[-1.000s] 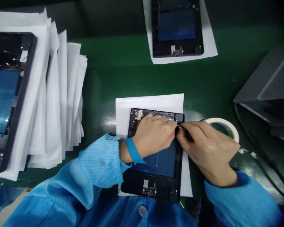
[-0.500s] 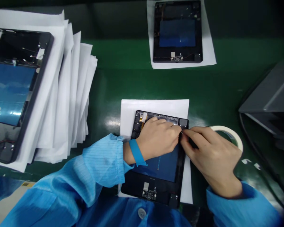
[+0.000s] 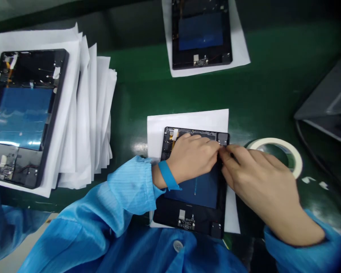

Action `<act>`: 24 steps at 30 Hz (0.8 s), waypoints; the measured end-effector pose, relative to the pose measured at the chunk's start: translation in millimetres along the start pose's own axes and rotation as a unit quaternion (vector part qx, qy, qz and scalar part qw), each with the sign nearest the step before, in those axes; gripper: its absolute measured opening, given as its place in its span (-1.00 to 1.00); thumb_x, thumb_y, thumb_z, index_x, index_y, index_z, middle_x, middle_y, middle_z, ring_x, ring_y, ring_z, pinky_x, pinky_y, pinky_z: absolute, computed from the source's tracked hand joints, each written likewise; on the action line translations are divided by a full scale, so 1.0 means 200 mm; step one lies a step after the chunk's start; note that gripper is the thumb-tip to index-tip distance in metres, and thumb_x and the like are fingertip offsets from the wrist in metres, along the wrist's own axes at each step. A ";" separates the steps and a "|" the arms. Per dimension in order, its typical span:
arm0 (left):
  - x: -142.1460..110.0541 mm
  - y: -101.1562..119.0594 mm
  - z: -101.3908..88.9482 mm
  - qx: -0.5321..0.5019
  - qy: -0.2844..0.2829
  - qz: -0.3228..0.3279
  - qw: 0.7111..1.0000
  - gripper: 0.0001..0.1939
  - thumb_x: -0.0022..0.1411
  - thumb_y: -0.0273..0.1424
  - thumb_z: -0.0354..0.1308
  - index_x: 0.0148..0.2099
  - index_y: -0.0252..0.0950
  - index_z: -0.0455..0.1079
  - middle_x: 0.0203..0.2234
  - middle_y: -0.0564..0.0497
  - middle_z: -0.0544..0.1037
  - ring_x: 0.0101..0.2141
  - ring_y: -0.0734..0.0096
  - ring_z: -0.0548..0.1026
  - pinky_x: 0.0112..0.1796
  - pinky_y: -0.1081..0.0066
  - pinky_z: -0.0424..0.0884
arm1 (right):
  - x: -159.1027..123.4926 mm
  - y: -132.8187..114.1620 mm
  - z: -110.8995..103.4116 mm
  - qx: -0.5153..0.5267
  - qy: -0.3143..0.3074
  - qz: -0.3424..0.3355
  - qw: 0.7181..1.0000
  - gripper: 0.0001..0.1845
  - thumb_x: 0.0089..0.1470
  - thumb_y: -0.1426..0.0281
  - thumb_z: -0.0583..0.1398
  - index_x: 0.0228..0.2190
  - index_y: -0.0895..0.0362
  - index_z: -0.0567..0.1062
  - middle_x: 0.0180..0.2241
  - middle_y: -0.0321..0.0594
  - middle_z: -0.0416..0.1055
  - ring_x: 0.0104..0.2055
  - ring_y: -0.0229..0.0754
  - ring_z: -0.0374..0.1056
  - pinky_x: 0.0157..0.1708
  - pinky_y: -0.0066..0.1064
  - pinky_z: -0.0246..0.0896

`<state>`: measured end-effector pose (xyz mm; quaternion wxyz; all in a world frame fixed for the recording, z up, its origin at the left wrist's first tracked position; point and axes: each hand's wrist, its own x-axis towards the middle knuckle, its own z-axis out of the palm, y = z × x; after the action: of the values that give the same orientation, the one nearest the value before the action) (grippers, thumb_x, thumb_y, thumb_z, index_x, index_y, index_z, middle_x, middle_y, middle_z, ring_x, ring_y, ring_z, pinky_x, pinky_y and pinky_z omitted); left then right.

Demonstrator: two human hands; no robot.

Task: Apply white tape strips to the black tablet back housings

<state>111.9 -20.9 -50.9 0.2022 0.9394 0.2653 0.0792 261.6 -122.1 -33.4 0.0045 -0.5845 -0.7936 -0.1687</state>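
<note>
An opened tablet with a blue battery area and bare circuit parts lies face-down, slightly turned, on a white sheet before me. My left hand reaches across its upper half, fingers curled, with a blue band on the wrist. Its fingertips meet those of my right hand at the tablet's upper right edge, just below the corner block. Both hands are closed in a pinch there. Whatever they pinch is too small or too hidden to make out.
A roll of cream tape lies beside my right hand, with small white scraps near it. On the left, another opened tablet rests on stacked white sheets. A further tablet lies at the back. A grey object stands at right.
The view has shifted, so the surroundings appear displaced. Both hands stay together at the tablet's upper right edge; my right hand's fingers have closed in more against the left fingertips.
</note>
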 end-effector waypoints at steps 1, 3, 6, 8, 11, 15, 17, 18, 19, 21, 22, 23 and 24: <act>0.00 0.00 0.00 0.002 -0.001 -0.003 1.000 -0.80 0.41 -0.39 0.05 -0.23 -0.27 0.49 -0.36 0.02 0.62 -0.26 0.25 0.56 -0.28 0.25 0.26 | -0.01 0.00 0.01 0.012 0.000 0.005 1.000 -0.73 0.17 0.51 0.15 -0.11 0.31 0.54 -0.20 -0.07 0.51 -0.32 -0.14 0.32 -0.27 -0.27 0.16; 0.01 0.00 0.00 0.005 -0.003 -0.011 1.000 -0.77 0.43 -0.37 0.02 -0.22 -0.27 0.49 -0.34 0.03 0.62 -0.26 0.25 0.56 -0.27 0.24 0.27 | -0.04 0.00 0.03 0.033 0.018 0.018 0.999 -0.69 0.19 0.50 0.12 -0.07 0.28 0.53 -0.14 -0.08 0.51 -0.28 -0.14 0.34 -0.23 -0.28 0.17; 0.01 0.01 -0.01 0.004 -0.017 -0.021 1.000 -0.73 0.45 -0.35 -0.02 -0.20 -0.26 0.49 -0.31 0.03 0.63 -0.25 0.25 0.55 -0.24 0.23 0.29 | -0.07 -0.01 0.07 0.047 0.036 0.027 0.998 -0.67 0.20 0.47 0.11 -0.03 0.25 0.52 -0.08 -0.09 0.51 -0.21 -0.12 0.36 -0.17 -0.29 0.21; -0.01 0.01 -0.04 0.001 -0.030 -0.019 0.999 -0.75 0.44 -0.36 0.00 -0.19 -0.26 0.50 -0.30 0.03 0.62 -0.24 0.25 0.55 -0.22 0.24 0.30 | -0.09 -0.02 0.08 0.050 0.026 0.032 0.998 -0.65 0.21 0.43 0.12 -0.01 0.27 0.50 -0.05 -0.05 0.50 -0.18 -0.09 0.37 -0.16 -0.25 0.24; -0.11 -0.01 -0.11 -0.006 -0.026 -0.007 1.000 -0.80 0.40 -0.34 0.07 -0.18 -0.26 0.51 -0.30 0.01 0.61 -0.23 0.25 0.53 -0.20 0.25 0.32 | -0.13 -0.01 0.08 0.085 0.015 0.041 0.995 -0.60 0.23 0.36 0.12 0.05 0.25 0.47 -0.03 -0.03 0.49 -0.15 -0.04 0.38 -0.15 -0.20 0.29; -0.29 -0.11 -0.18 -0.031 0.035 -0.036 0.998 -0.82 0.38 -0.37 0.09 -0.24 -0.26 0.50 -0.37 0.02 0.58 -0.31 0.31 0.50 -0.24 0.31 0.33 | -0.11 0.09 0.05 0.178 0.067 0.070 0.979 -0.56 0.27 0.35 0.10 0.15 0.17 0.39 -0.06 -0.10 0.51 -0.12 -0.07 0.43 -0.13 -0.24 0.35; -0.35 -0.17 -0.17 -0.054 0.060 -0.052 0.995 -0.82 0.36 -0.42 0.09 -0.28 -0.26 0.49 -0.41 0.03 0.57 -0.35 0.36 0.48 -0.25 0.34 0.34 | -0.02 0.17 0.04 0.163 0.080 0.081 0.980 -0.61 0.27 0.32 0.11 0.08 0.17 0.45 -0.06 -0.09 0.52 -0.14 -0.07 0.44 -0.23 -0.27 0.33; -0.36 -0.18 -0.16 -0.060 0.066 -0.052 0.995 -0.82 0.35 -0.42 0.09 -0.29 -0.27 0.49 -0.42 0.03 0.56 -0.36 0.37 0.48 -0.25 0.35 0.34 | 0.06 0.22 0.04 0.140 0.073 0.081 0.984 -0.63 0.27 0.29 0.12 0.03 0.17 0.49 -0.06 -0.07 0.52 -0.16 -0.06 0.44 -0.29 -0.27 0.29; -0.37 -0.20 -0.15 -0.059 0.067 -0.049 0.995 -0.82 0.35 -0.42 0.10 -0.29 -0.27 0.49 -0.43 0.03 0.55 -0.36 0.36 0.47 -0.25 0.35 0.34 | 0.16 0.26 0.06 0.112 0.058 0.078 0.989 -0.64 0.28 0.26 0.11 -0.01 0.18 0.51 -0.05 -0.06 0.52 -0.17 -0.05 0.43 -0.35 -0.27 0.24; -0.36 -0.21 -0.13 -0.042 0.060 -0.040 0.997 -0.82 0.35 -0.39 0.10 -0.30 -0.26 0.49 -0.45 0.02 0.55 -0.35 0.33 0.47 -0.26 0.33 0.33 | 0.39 0.32 0.11 0.070 0.001 0.074 0.995 -0.60 0.28 0.22 0.07 -0.02 0.18 0.52 -0.01 -0.02 0.49 -0.13 0.01 0.41 -0.41 -0.26 0.14; -0.36 -0.21 -0.12 -0.033 0.055 -0.037 0.997 -0.81 0.35 -0.38 0.10 -0.31 -0.26 0.49 -0.45 0.02 0.55 -0.34 0.32 0.47 -0.27 0.32 0.33 | 0.53 0.34 0.14 0.056 -0.033 0.075 0.995 -0.59 0.27 0.22 0.06 -0.01 0.18 0.51 0.00 0.00 0.48 -0.11 0.04 0.40 -0.41 -0.26 0.11; -0.35 -0.21 -0.11 -0.026 0.051 -0.035 0.998 -0.80 0.35 -0.37 0.10 -0.31 -0.26 0.49 -0.45 0.02 0.55 -0.34 0.32 0.46 -0.28 0.32 0.32 | 0.66 0.36 0.18 0.041 -0.059 0.075 0.995 -0.59 0.25 0.24 0.06 -0.03 0.19 0.51 -0.01 0.03 0.47 -0.11 0.05 0.39 -0.40 -0.26 0.10; -0.35 -0.21 -0.11 -0.024 0.047 -0.034 0.998 -0.80 0.36 -0.37 0.10 -0.31 -0.26 0.49 -0.45 0.01 0.55 -0.35 0.32 0.46 -0.28 0.31 0.31 | 0.78 0.37 0.21 0.030 -0.087 0.066 0.994 -0.60 0.24 0.27 0.04 -0.03 0.20 0.51 -0.01 0.04 0.46 -0.10 0.05 0.38 -0.38 -0.27 0.09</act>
<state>27.8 -18.3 -52.0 0.2147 0.9200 0.3039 0.1231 288.2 52.9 -22.2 -0.0356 -0.6474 -0.7556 -0.0929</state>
